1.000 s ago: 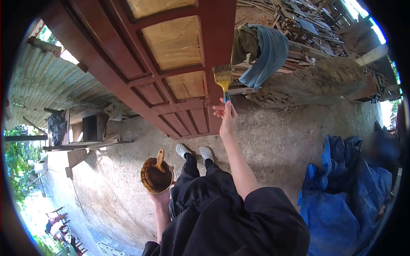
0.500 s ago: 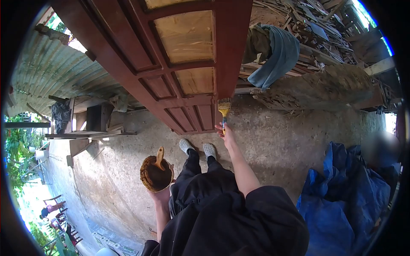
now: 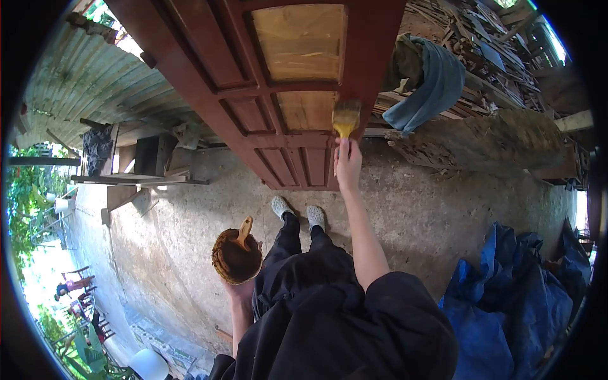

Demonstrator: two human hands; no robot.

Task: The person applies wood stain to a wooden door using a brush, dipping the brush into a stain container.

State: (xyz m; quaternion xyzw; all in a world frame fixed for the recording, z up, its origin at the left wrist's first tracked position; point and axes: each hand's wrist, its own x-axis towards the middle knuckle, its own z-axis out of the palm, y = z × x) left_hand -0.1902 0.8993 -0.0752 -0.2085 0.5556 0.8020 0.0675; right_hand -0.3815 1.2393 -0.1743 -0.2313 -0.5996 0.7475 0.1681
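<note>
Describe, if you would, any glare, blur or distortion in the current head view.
Head view: the wide lens bows the scene inside black corners; daylight glare washes out the lower left edge; the bristles of the raised brush look slightly blurred.

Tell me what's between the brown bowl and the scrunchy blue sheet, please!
The head view shows black trousers, then the right forearm, then floor, between the bowl and the blue sheet.

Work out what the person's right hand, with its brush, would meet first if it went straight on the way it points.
The right hand points its brush at the door, so probably the door's red-brown frame; bristle contact is unclear.
</note>
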